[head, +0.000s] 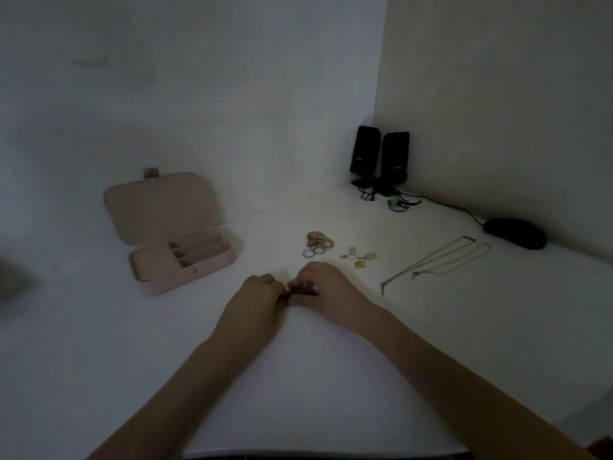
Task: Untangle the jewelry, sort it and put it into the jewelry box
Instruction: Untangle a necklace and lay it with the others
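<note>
My left hand (255, 298) and my right hand (326, 288) meet at the middle of the white table (331, 376), both pinching a small dark piece of jewelry (300, 290) between their fingertips; its shape is too dim to tell. A ring sits on a finger of my right hand. Behind the hands lies a pile of rings (317, 244), and to its right a few small gold pieces (359, 256). Two thin chains (444, 257) lie stretched out at the right. The pink jewelry box (172, 232) stands open at the left, lid up, compartments showing.
Two black speakers (379, 159) stand in the far corner with cables (399, 203) before them. A black mouse (515, 233) lies at the far right by the wall. The table's front edge runs along the bottom of the view.
</note>
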Motion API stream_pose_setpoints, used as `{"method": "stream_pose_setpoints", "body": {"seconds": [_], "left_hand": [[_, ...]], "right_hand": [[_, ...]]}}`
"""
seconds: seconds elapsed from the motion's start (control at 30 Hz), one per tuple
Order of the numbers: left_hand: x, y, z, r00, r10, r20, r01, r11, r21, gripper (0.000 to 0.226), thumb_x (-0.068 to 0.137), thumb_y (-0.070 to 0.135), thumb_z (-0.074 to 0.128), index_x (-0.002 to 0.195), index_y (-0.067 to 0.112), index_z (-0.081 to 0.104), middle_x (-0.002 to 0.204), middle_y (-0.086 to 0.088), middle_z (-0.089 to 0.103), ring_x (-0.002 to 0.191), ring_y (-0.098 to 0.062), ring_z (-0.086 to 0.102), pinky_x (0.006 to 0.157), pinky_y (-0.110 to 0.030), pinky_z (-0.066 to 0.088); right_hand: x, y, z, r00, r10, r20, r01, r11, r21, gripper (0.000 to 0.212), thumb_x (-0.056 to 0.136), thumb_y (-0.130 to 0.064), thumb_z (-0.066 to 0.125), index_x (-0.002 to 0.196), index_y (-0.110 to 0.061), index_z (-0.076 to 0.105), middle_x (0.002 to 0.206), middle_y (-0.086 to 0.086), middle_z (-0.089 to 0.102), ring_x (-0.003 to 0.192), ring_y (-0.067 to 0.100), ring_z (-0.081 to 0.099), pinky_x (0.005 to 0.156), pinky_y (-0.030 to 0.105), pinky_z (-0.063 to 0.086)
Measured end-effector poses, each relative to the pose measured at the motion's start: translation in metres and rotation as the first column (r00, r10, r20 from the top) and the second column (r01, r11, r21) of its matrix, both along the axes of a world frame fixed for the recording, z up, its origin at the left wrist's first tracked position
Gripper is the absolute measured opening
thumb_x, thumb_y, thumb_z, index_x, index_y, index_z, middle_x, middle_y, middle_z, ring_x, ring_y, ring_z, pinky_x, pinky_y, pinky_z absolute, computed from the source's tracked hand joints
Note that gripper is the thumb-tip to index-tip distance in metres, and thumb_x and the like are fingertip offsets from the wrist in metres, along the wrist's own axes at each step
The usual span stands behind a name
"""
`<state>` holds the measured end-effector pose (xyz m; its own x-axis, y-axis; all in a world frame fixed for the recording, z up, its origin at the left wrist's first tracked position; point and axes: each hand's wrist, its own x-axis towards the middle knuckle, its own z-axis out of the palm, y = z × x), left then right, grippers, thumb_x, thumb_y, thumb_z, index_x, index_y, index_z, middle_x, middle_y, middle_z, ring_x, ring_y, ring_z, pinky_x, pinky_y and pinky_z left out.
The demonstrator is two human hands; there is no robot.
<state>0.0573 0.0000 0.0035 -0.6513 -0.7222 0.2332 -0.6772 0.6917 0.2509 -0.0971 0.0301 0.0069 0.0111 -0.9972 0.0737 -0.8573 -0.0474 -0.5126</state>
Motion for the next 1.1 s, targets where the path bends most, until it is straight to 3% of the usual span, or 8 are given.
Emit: {"method": "stream_pose_setpoints", "body": {"seconds": [0.07,0.2,0.33,0.53,0.67,0.77,0.93,1.1], "left_hand": [[-0.005,-0.005,0.001,0.999,0.032,-0.022,-0.032,0.999,-0.001,0.017,0.094,0.017,0.045,0.100,0.010,0.060,0.101,-0.008,0.058,0.097,-0.023,0.049,0.079,-0.031,0.038],[-0.023,-0.021,0.006,0.970,0.038,-0.241,-0.009,0.993,0.121,0.010,0.094,0.015,0.048,0.090,0.012,0.040,0.084,-0.008,0.059,0.078,-0.025,0.055,0.061,-0.031,0.033],[-0.040,-0.034,0.003,0.747,0.266,-0.609,0.111,0.854,0.508,0.011,0.092,0.012,0.057,0.087,0.005,0.051,0.065,-0.006,0.061,0.045,-0.009,0.054,0.045,-0.021,0.041],[-0.035,-0.039,-0.004,0.680,0.287,-0.675,0.254,0.771,0.584,0.007,0.088,0.005,0.062,0.083,0.001,0.058,0.051,0.003,0.065,0.047,-0.005,0.060,0.048,-0.014,0.046],[-0.033,-0.040,-0.004,0.601,0.349,-0.719,0.405,0.642,0.651,0.013,0.087,-0.007,0.056,0.098,-0.005,0.063,0.072,-0.014,0.071,0.064,-0.015,0.069,0.065,-0.024,0.058],[-0.030,-0.040,-0.004,0.574,0.364,-0.733,0.474,0.582,0.661,0.027,0.086,-0.014,0.052,0.111,-0.006,0.058,0.081,-0.018,0.070,0.073,-0.017,0.070,0.074,-0.023,0.057],[-0.025,-0.042,-0.004,0.656,0.297,-0.694,0.414,0.627,0.660,0.040,0.082,-0.014,0.059,0.119,0.002,0.057,0.084,-0.011,0.074,0.076,-0.017,0.071,0.072,-0.023,0.057],[-0.026,-0.032,-0.002,0.686,0.250,-0.683,0.415,0.637,0.650,0.046,0.081,-0.019,0.055,0.119,0.006,0.050,0.073,-0.008,0.071,0.062,-0.010,0.069,0.055,-0.016,0.051]], "right_hand": [[0.001,-0.003,0.000,0.996,-0.031,0.086,0.033,0.999,-0.030,0.014,0.086,-0.015,0.061,0.095,-0.009,0.071,0.079,-0.001,0.058,0.077,0.015,0.056,0.064,0.016,0.036],[-0.003,0.000,-0.012,0.950,-0.056,0.308,0.124,0.971,-0.204,0.009,0.084,-0.012,0.063,0.077,-0.017,0.061,0.075,-0.006,0.056,0.067,-0.001,0.051,0.061,0.013,0.035],[-0.016,-0.007,-0.014,0.885,-0.100,0.455,0.236,0.938,-0.252,0.027,0.088,-0.007,0.061,0.073,-0.028,0.053,0.066,-0.010,0.056,0.060,-0.006,0.052,0.058,0.009,0.037],[-0.018,-0.014,-0.024,0.883,-0.045,0.467,0.189,0.945,-0.265,0.022,0.090,-0.005,0.056,0.086,-0.026,0.061,0.082,-0.011,0.066,0.079,0.001,0.062,0.071,0.018,0.047],[-0.021,-0.014,-0.020,0.866,-0.054,0.497,0.225,0.930,-0.291,0.010,0.092,-0.015,0.058,0.091,-0.020,0.067,0.083,-0.014,0.064,0.075,-0.005,0.058,0.067,0.006,0.041],[-0.021,-0.013,-0.021,0.863,-0.060,0.501,0.236,0.925,-0.296,0.012,0.089,-0.015,0.063,0.098,-0.019,0.069,0.085,-0.004,0.065,0.072,0.003,0.060,0.063,0.006,0.042],[-0.018,-0.012,-0.024,0.908,-0.069,0.414,0.230,0.906,-0.355,0.020,0.085,-0.013,0.068,0.103,-0.021,0.072,0.091,-0.005,0.057,0.075,-0.002,0.050,0.065,0.003,0.038],[-0.014,-0.008,-0.021,0.961,-0.011,0.278,0.133,0.894,-0.427,0.022,0.082,-0.014,0.071,0.102,-0.019,0.074,0.090,-0.006,0.052,0.079,0.001,0.046,0.071,0.005,0.036]]}}
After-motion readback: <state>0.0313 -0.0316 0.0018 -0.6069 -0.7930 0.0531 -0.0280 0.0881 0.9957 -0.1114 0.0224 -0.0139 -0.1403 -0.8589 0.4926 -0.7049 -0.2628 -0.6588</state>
